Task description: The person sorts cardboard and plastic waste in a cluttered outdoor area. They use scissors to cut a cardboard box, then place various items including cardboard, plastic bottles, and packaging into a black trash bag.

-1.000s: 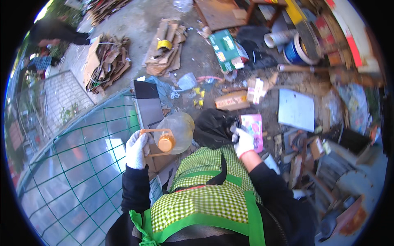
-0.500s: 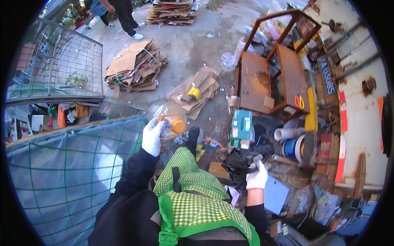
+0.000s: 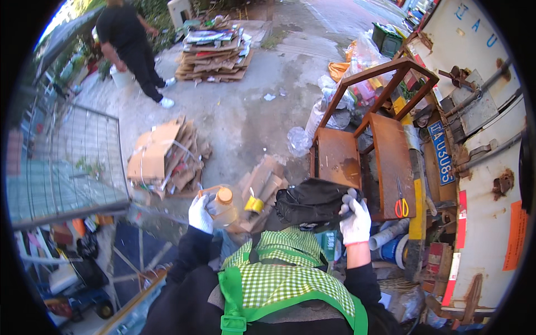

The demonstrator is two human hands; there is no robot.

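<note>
My left hand (image 3: pixel 200 216), in a white glove with grey fingertips, grips the orange handle of a clear plastic jug (image 3: pixel 228 215) with an orange lid. The jug hangs in the air, held upright. My right hand (image 3: pixel 357 220), gloved the same way, has its fingers closed on the edge of a black bag (image 3: pixel 312 202). That bag is limp and stretches leftward in front of my green checked apron (image 3: pixel 290 279). Beyond the hands, flattened cardboard (image 3: pixel 262 181) lies on the ground with a yellow, roll-like object (image 3: pixel 254 204) on it.
To the right stand a brown wooden frame (image 3: pixel 385 151), scissors (image 3: pixel 401 206) with yellow-orange handles, and a rusty white truck body (image 3: pixel 486 184). Tied cardboard (image 3: pixel 153 153) and a taller stack (image 3: pixel 215 56) lie ahead. A person in black (image 3: pixel 131 50) walks at far left, near a metal mesh gate (image 3: pixel 78 151).
My view has tipped up and turned. The right hand has raised the black bag, which was bunched low and now spreads out before me. The left hand still holds the jug.
</note>
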